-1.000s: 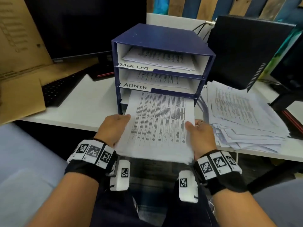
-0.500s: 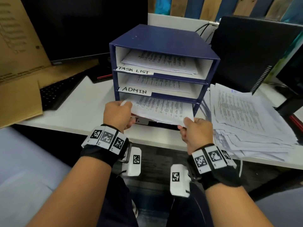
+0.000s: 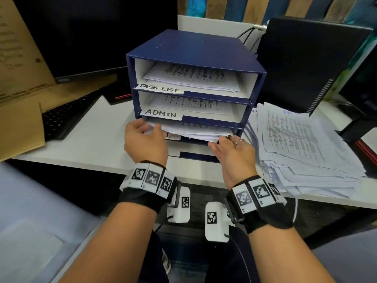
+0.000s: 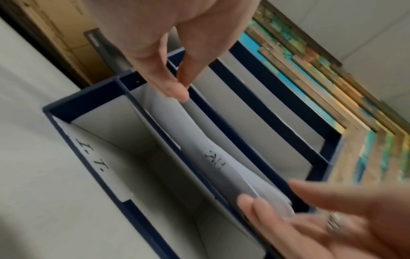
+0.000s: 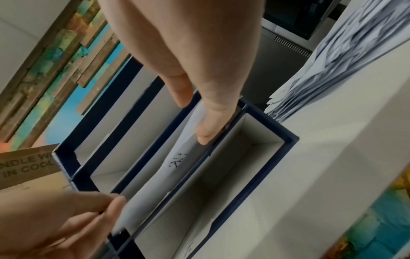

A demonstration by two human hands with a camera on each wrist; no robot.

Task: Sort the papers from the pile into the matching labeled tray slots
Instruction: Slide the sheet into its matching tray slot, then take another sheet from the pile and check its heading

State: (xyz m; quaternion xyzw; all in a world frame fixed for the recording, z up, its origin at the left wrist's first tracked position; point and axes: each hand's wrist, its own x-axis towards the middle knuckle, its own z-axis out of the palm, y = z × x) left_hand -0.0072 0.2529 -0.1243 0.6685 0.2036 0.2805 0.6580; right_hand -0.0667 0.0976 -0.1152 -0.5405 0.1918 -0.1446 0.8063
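Both hands are sitting at the third slot of the blue tray organizer [image 3: 195, 50], the one right under the ADMIN label [image 3: 161, 114]. The stack of papers [image 3: 195, 131] is lying nearly all the way inside that slot, with only its front edge sticking out. The left hand [image 3: 144, 144] is pinching the stack's left corner between thumb and fingers, so that grip is closed on paper. The right hand [image 3: 234, 154] is laying loose, mostly straight fingers against the right corner. The leftover pile [image 3: 302, 144] is sprawling on the white surface [image 3: 91, 139] just right of the organizer.
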